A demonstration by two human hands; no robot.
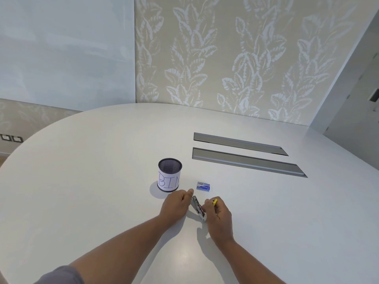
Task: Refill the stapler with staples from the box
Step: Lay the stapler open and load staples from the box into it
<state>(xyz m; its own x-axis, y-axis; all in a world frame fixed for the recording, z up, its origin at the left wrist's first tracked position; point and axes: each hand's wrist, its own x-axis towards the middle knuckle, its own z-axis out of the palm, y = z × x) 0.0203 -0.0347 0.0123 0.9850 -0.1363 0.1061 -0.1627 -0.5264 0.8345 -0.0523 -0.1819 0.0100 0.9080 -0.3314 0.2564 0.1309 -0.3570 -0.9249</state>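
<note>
Stapler (198,208): lies on the white desk (102,171), swung open between both hands, metal magazine exposed.
Left hand (176,203): fingers curled, gripping the stapler's far end.
Right hand (218,214): fingers clenched around the yellow top part (214,202), just right of the stapler.
Staple box (203,186): just beyond the stapler, seemingly closed and untouched.
Bin (169,174): mesh cup labelled "BIN", beyond the stapler, to its left.
Progress: opening appears done; fetching staples, loading and closing remain.
</note>
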